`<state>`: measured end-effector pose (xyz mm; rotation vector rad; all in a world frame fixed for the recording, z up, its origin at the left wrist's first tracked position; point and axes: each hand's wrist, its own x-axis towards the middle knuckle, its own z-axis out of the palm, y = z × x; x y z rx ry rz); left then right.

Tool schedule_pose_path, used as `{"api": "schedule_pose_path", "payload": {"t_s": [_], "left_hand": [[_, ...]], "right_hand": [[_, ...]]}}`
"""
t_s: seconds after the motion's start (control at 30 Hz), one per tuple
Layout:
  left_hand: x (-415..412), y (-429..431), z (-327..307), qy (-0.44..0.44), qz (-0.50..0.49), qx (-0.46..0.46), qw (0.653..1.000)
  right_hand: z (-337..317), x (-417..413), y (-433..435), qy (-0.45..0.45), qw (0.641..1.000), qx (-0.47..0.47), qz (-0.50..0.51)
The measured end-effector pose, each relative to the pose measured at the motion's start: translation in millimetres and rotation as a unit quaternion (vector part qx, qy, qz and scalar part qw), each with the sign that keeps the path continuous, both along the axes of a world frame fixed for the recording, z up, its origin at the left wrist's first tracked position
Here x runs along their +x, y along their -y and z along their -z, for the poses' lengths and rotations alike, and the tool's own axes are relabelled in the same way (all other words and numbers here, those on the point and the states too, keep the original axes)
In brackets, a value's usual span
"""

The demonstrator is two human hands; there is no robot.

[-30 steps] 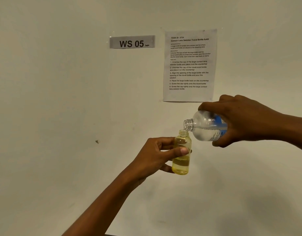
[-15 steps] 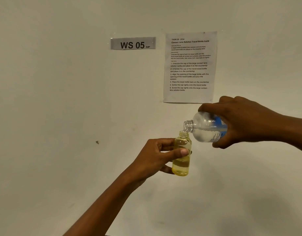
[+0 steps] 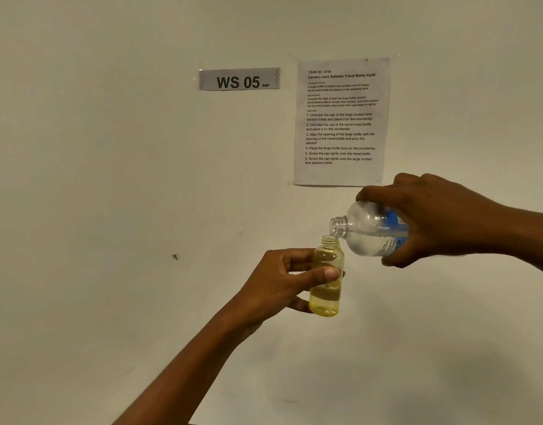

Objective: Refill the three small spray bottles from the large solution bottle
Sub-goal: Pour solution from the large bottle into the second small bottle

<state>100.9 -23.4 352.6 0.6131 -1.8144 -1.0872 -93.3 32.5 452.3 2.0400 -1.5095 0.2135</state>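
My left hand grips a small yellow-tinted bottle upright in mid-air, its cap off and its lower part holding liquid. My right hand holds the large clear solution bottle with a blue label, tipped nearly level. The large bottle's open neck sits just above and to the right of the small bottle's mouth, almost touching it. No other small bottles or caps are in view.
A pale wall fills the view behind the hands. A grey "WS 05" sign and a printed instruction sheet are stuck to it above the hands. A small dark mark is on the wall at left.
Both hands and both bottles hold nearly the same pose. The view has drifted slightly, and the large bottle stays tipped over the small one.
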Motion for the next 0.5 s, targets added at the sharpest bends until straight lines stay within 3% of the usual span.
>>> {"api": "schedule_pose_path", "payload": {"t_s": [0.5], "left_hand": [[0.9,0.3,0.6,-0.002,-0.003,0.001,1.0]], "right_hand": [[-0.7,3.6,0.1,-0.006,1.0,0.004,-0.004]]}}
